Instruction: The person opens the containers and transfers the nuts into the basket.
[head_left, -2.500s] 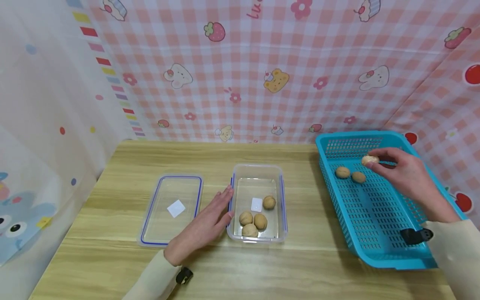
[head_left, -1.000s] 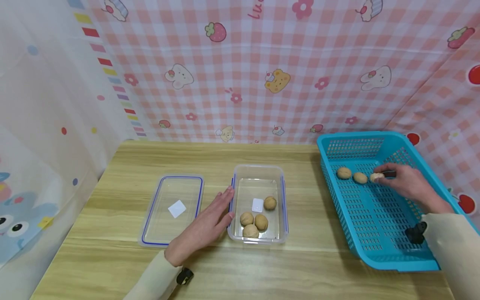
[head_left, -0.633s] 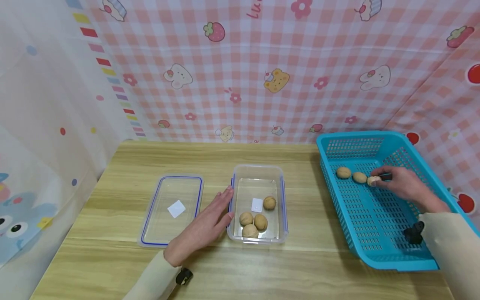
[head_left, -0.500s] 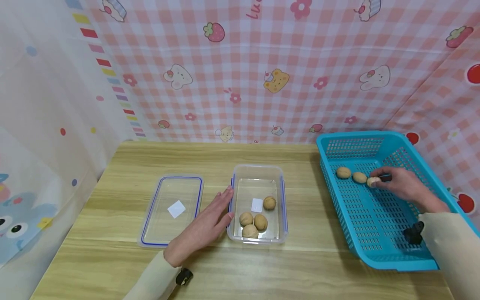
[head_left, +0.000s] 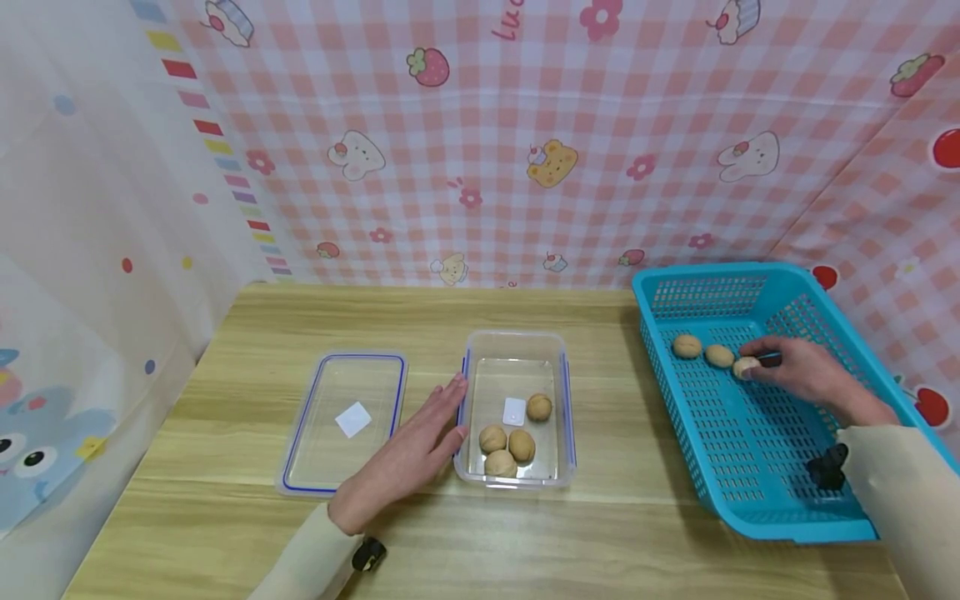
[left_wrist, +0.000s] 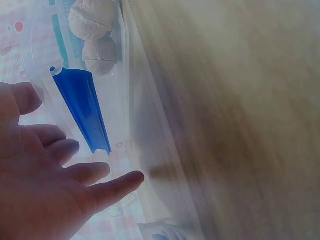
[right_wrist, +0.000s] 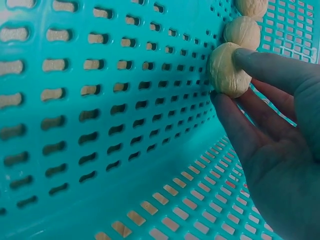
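Currently, from where I stand beside the table [head_left: 600, 533], the right hand [head_left: 813, 371] works inside the blue basket [head_left: 727, 450]. Read the clear container [head_left: 517, 343] as the clock centre, with twelve at the checked cloth [head_left: 480, 100]; the basket then sits at three o'clock.

Right hand: thumb and fingertips are narrowed to the width of one walnut [head_left: 745, 367] and pinch it from opposite sides. The right wrist view shows one fingertip on the shell's upper face and another digit beneath it. Whether the shell bears on the basket floor, I cannot tell. A second walnut [head_left: 718, 356] lies just beside it at ten o'clock, and a third walnut [head_left: 686, 346] continues the row toward the basket's side wall.

Left hand [head_left: 408, 454]: fingers extend, with the thumb set apart, and grip nothing. The fingertips lie at the container's nine o'clock wall, near its blue clasp [left_wrist: 82, 110]; how firmly they press, I cannot tell.

Container contents: one walnut [head_left: 538, 407] at three o'clock, a cluster of three walnuts [head_left: 521, 445] toward six to seven o'clock, and a white square [head_left: 513, 411] near the middle. The lid [head_left: 322, 458] lies flat on the table at nine o'clock.
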